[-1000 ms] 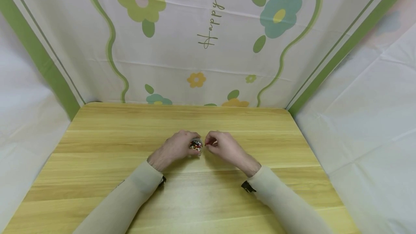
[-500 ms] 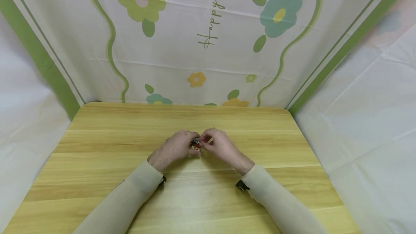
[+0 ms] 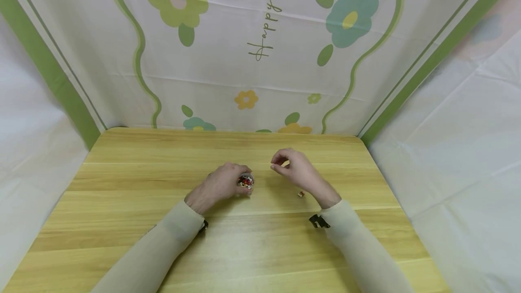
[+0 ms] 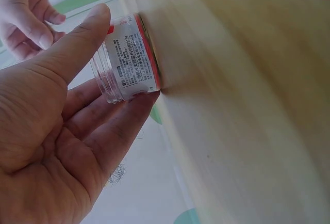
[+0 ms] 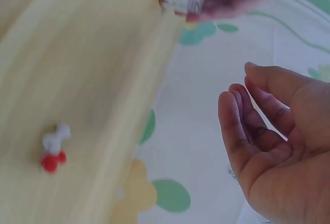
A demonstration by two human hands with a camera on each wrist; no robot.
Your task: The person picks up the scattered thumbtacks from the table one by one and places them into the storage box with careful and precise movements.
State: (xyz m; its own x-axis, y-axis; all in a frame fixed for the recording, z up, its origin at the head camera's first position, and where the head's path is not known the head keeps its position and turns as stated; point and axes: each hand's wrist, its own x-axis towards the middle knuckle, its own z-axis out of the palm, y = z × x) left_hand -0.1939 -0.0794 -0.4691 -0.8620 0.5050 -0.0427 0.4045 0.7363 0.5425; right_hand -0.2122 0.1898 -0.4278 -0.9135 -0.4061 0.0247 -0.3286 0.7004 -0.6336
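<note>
My left hand (image 3: 224, 184) grips a small clear jar (image 4: 131, 59) with a printed label and red bottom edge. Thumb and fingers lie round its sides, and it stands on the wooden table. Its lidless mouth faces up, showing many tiny red, white, yellow and dark pieces (image 3: 245, 181). To the right of the jar, my right hand (image 3: 299, 173) hovers above the table, fingers loosely bent. Nothing shows between its thumb and fingers in the right wrist view. Small red and white bead-like pieces (image 5: 54, 146) lie on the table near the right wrist.
The wooden table (image 3: 163, 148) ends at a white curtain (image 3: 220, 58) printed with flowers and lettering. More white cloth (image 3: 460, 148) hangs along both sides. Each sleeve has a dark strap (image 3: 319, 221) near the wrist.
My right hand carried a small red piece to the jar's mouth, then drew back to the right and away from me. The pieces on the table come into view. My left hand stays put.
</note>
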